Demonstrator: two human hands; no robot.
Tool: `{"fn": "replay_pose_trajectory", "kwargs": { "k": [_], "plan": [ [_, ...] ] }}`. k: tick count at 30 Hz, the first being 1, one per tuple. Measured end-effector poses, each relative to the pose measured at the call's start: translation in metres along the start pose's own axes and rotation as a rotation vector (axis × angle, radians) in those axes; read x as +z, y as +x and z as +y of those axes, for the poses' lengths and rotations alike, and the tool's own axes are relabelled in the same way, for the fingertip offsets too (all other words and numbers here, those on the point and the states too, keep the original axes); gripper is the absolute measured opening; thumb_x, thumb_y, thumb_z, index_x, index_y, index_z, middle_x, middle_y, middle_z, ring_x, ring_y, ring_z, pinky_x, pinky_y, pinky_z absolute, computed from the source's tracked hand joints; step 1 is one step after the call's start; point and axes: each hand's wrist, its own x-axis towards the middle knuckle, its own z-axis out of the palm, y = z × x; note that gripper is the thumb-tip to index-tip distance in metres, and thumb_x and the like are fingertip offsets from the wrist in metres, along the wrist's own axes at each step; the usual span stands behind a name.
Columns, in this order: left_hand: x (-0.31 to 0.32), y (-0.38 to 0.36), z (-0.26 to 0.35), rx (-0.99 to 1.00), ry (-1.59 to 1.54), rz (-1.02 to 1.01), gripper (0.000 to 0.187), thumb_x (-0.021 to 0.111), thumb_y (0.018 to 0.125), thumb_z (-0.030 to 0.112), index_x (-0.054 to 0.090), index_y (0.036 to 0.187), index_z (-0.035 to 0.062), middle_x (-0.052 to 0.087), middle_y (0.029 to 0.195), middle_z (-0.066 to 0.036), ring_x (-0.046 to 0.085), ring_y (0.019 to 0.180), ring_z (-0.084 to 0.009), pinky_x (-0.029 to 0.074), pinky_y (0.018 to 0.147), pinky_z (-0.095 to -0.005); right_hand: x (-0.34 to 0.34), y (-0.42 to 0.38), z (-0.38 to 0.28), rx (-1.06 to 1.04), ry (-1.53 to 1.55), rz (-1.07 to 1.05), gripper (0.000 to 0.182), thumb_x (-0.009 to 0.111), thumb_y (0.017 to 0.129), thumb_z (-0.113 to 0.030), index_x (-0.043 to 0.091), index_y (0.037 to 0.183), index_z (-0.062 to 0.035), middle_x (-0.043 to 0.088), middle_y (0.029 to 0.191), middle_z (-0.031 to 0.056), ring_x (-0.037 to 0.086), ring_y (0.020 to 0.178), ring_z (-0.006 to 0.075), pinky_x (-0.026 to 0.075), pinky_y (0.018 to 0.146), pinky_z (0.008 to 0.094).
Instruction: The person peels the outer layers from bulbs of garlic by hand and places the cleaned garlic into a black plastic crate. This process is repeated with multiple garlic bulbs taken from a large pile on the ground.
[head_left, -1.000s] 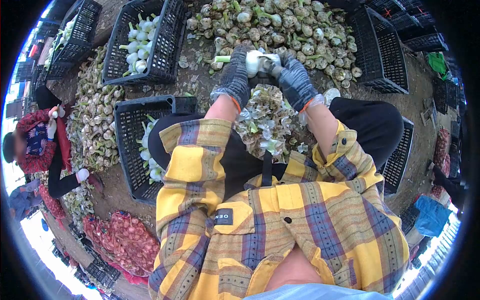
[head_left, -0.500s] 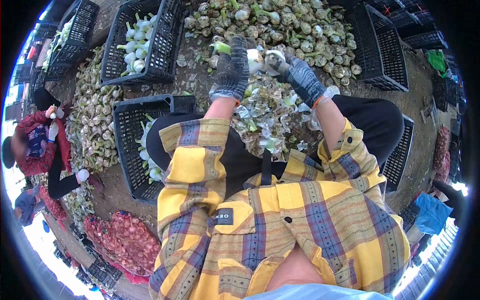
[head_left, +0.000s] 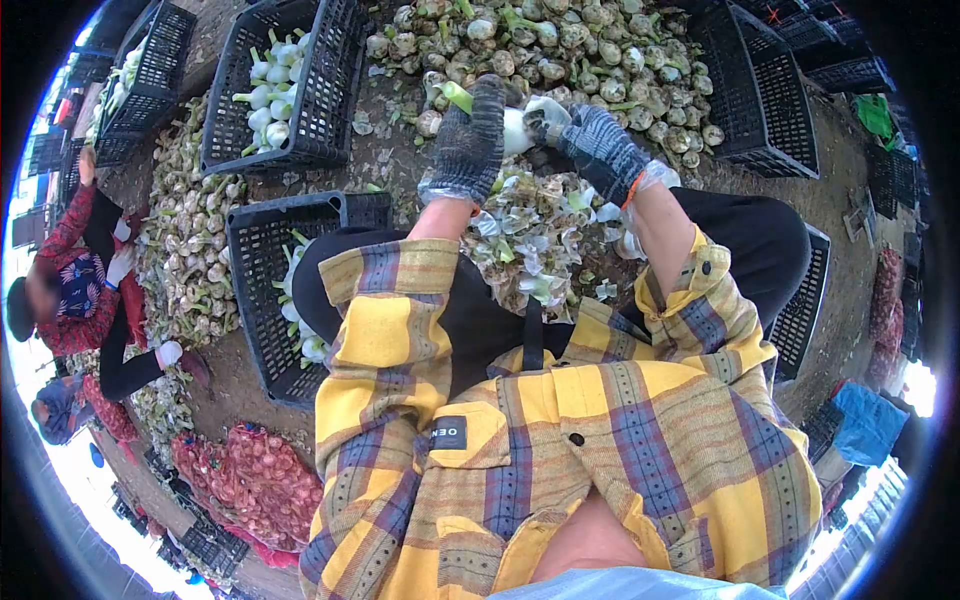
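My left hand [head_left: 468, 140], in a dark grey knit glove, is wrapped around a garlic bulb [head_left: 516, 132] with a pale, smooth side. Its cut green stem [head_left: 457, 97] pokes out above the fingers. My right hand [head_left: 604, 152], gloved the same way, has its fingers closed at the bulb's right side on a dirty whitish piece of garlic skin [head_left: 546, 112]; the fingertips are partly hidden. Below both hands lies a heap of peeled skins and stem bits [head_left: 530, 235] between my legs.
Unpeeled garlic [head_left: 600, 60] is piled ahead. Black crates [head_left: 340, 90] with cleaned bulbs stand at left, one crate [head_left: 300, 208] against my leg. Another crate [head_left: 775, 110] stands front right. A person [head_left: 75, 290] sits at left near more garlic and a red mesh sack [head_left: 250, 485].
My right hand has shifted slightly at the bulb, and more of the bulb's white side shows. The stem has tilted a little. The person at left has raised an arm toward a crate.
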Motion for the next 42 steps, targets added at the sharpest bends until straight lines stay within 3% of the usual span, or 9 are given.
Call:
{"fn": "replay_pose_trajectory", "kwargs": {
  "k": [2,7,11,15,20,24,35,38,42],
  "plan": [
    [0.000,0.003,0.013,-0.362,-0.233,0.073,0.039,0.048,0.085,0.035,0.051,0.107,0.0032,0.056,0.092,-0.020,0.056,0.079,-0.0317,0.043,0.070,-0.0408,-0.001,0.002,0.011,0.022,0.181,0.024,0.026,0.060,0.075,-0.022,0.061,0.087,0.0007,0.061,0.068,0.0094,0.057,0.058,0.0183,0.045,0.055,0.0275],
    [-0.004,0.002,0.016,-0.414,-0.293,0.062,0.046,0.046,0.083,0.043,0.056,0.097,0.0001,0.059,0.089,-0.017,0.058,0.078,-0.0274,0.043,0.072,-0.0378,0.012,-0.017,-0.009,-0.241,-0.349,0.318,0.027,0.057,0.077,-0.018,0.057,0.095,0.0007,0.061,0.082,0.0144,0.060,0.075,0.0229,0.047,0.068,0.0335],
    [-0.005,0.006,0.015,-0.600,-0.512,0.164,0.048,0.049,0.080,0.043,0.055,0.090,-0.0044,0.059,0.086,-0.016,0.058,0.076,-0.0239,0.043,0.071,-0.0353,-0.008,0.036,0.069,-0.124,-0.040,0.501,0.033,0.058,0.076,-0.018,0.051,0.101,0.0013,0.060,0.084,0.0186,0.060,0.079,0.0266,0.046,0.071,0.0334],
    [-0.002,0.011,0.004,-0.519,-0.827,0.219,0.028,0.051,0.082,0.033,0.058,0.091,0.0070,0.058,0.081,-0.004,0.056,0.070,-0.0139,0.046,0.060,-0.0279,-0.014,0.007,0.054,-0.053,-0.794,0.220,0.044,0.052,0.079,-0.035,0.052,0.109,-0.0027,0.060,0.094,0.0201,0.057,0.090,0.0309,0.043,0.082,0.0356],
    [-0.001,0.011,0.011,-0.434,-0.879,0.212,0.024,0.049,0.084,0.031,0.057,0.091,0.0091,0.058,0.084,-0.005,0.057,0.072,-0.0143,0.046,0.057,-0.0282,0.001,0.001,0.035,-0.293,-0.187,0.263,0.037,0.049,0.082,-0.030,0.053,0.112,-0.0078,0.059,0.095,0.0208,0.058,0.086,0.0315,0.045,0.077,0.0371],
    [-0.007,0.014,0.010,-0.684,-1.309,0.177,0.041,0.039,0.084,0.046,0.057,0.098,0.0116,0.060,0.092,-0.006,0.058,0.081,-0.0196,0.046,0.062,-0.0337,0.003,-0.004,0.011,-0.314,-0.659,0.124,0.022,0.052,0.081,-0.024,0.058,0.092,-0.0072,0.062,0.074,0.0113,0.060,0.061,0.0268,0.048,0.056,0.0337],
    [-0.009,0.015,0.001,-0.863,-1.469,0.133,0.053,0.028,0.083,0.051,0.053,0.106,0.0116,0.060,0.100,-0.006,0.057,0.090,-0.0247,0.046,0.076,-0.0371,0.042,0.003,0.005,-0.525,-0.475,0.332,0.022,0.064,0.071,-0.019,0.059,0.084,-0.0019,0.060,0.078,0.0174,0.059,0.071,0.0280,0.047,0.065,0.0340],
    [-0.008,0.013,0.002,-0.821,-1.418,0.250,0.049,0.031,0.085,0.050,0.053,0.103,0.0110,0.060,0.098,-0.008,0.058,0.085,-0.0281,0.049,0.073,-0.0427,0.029,0.032,0.034,-0.397,-0.291,0.566,0.019,0.058,0.075,-0.019,0.058,0.082,-0.0017,0.060,0.073,0.0170,0.059,0.067,0.0287,0.046,0.062,0.0358],
    [-0.015,0.008,-0.006,-0.930,-1.396,0.318,0.051,0.032,0.086,0.051,0.051,0.104,0.0081,0.060,0.093,-0.012,0.059,0.080,-0.0304,0.051,0.068,-0.0441,0.016,0.016,0.050,-0.207,-0.381,0.339,0.024,0.057,0.076,-0.023,0.060,0.087,-0.0026,0.062,0.080,0.0177,0.060,0.076,0.0295,0.046,0.070,0.0352]
  ]
}}
